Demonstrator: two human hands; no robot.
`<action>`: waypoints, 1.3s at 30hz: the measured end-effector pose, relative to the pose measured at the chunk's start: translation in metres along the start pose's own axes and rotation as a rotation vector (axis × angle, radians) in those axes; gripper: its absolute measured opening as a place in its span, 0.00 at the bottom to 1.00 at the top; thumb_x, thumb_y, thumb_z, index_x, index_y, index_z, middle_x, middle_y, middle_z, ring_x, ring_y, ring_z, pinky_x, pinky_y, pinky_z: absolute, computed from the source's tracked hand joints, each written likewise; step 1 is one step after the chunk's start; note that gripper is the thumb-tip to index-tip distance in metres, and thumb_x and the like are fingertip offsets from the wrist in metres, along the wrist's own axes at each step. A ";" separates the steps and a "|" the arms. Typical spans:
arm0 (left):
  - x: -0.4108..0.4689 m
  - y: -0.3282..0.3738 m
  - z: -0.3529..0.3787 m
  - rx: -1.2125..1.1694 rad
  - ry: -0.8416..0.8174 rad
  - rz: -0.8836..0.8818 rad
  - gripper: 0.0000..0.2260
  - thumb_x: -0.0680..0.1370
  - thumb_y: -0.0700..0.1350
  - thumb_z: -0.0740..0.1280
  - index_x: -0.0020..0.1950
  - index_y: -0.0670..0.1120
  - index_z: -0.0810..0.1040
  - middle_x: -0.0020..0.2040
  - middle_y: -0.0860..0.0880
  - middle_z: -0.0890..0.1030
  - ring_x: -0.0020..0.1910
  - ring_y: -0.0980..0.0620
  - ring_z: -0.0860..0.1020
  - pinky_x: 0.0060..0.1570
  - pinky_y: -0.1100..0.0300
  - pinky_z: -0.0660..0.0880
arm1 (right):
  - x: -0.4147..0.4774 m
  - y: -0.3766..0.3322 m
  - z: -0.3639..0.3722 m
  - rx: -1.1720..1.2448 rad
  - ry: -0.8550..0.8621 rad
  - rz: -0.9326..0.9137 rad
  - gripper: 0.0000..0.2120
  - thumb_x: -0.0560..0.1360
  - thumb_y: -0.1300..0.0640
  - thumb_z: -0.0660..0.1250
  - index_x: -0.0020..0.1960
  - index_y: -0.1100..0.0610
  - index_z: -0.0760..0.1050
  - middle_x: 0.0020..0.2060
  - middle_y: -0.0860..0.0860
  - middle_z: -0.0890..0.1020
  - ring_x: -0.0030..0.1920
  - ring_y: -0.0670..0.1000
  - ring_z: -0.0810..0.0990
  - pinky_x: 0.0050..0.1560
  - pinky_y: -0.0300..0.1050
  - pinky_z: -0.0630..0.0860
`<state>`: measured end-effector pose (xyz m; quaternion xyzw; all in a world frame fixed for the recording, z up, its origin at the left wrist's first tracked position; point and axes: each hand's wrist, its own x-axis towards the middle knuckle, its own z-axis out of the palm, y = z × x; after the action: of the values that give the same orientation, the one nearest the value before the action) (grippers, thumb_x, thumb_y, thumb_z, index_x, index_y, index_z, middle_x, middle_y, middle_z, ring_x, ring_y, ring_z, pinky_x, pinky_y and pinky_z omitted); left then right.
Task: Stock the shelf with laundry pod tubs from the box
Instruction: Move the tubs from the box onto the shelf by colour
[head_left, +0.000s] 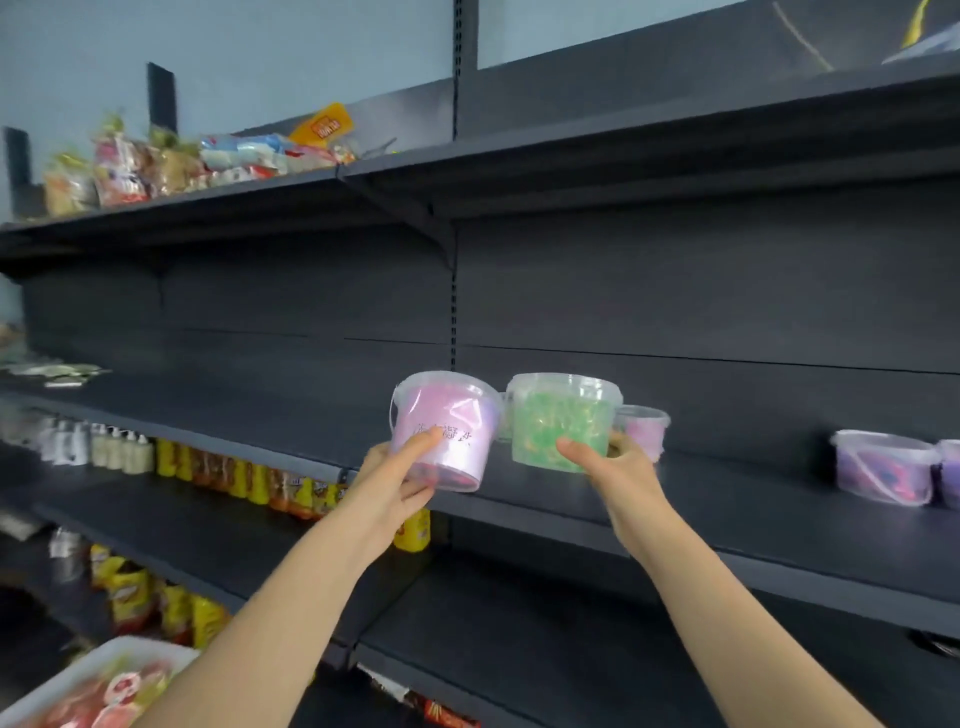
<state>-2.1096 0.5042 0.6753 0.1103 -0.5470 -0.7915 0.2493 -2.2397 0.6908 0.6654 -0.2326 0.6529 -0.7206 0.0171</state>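
My left hand (400, 478) grips a clear tub of pink laundry pods (447, 428) from below and holds it up in front of the dark middle shelf (727, 499). My right hand (608, 465) grips a clear tub of green pods (563, 418) right beside it, just over the shelf's front edge. Behind the green tub a small pink tub (647, 428) stands on the shelf. Farther right on the same shelf stands a purple tub (883, 467), with another tub (950, 470) cut off by the frame edge.
The top shelf holds snack bags (156, 166). Lower left shelves carry bottles (119, 449), yellow and orange packs (249, 480) and chip bags (130, 595). A white bin with red packets (104, 691) sits at the bottom left. The box is out of view.
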 end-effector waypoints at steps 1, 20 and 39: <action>0.010 0.001 -0.006 0.016 -0.002 -0.006 0.18 0.73 0.45 0.71 0.59 0.44 0.69 0.46 0.45 0.81 0.52 0.48 0.78 0.68 0.49 0.67 | 0.012 0.005 0.008 0.001 -0.009 0.004 0.25 0.66 0.48 0.76 0.60 0.53 0.74 0.53 0.47 0.81 0.55 0.48 0.78 0.57 0.44 0.71; 0.271 0.008 -0.145 0.094 -0.075 0.036 0.22 0.71 0.51 0.72 0.62 0.47 0.69 0.56 0.50 0.78 0.60 0.51 0.75 0.69 0.56 0.66 | 0.180 0.103 0.170 -0.169 0.094 0.134 0.29 0.67 0.47 0.76 0.62 0.55 0.69 0.56 0.47 0.77 0.56 0.48 0.74 0.55 0.43 0.67; 0.360 -0.013 -0.175 0.033 -0.123 -0.003 0.29 0.68 0.55 0.74 0.64 0.46 0.69 0.60 0.49 0.77 0.60 0.54 0.76 0.61 0.62 0.69 | 0.259 0.145 0.234 -0.733 0.115 0.143 0.42 0.60 0.50 0.81 0.68 0.56 0.64 0.63 0.51 0.75 0.64 0.52 0.73 0.62 0.42 0.69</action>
<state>-2.3416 0.1806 0.6332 0.0662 -0.5739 -0.7882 0.2121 -2.4270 0.3658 0.6178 -0.1364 0.8819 -0.4481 -0.0537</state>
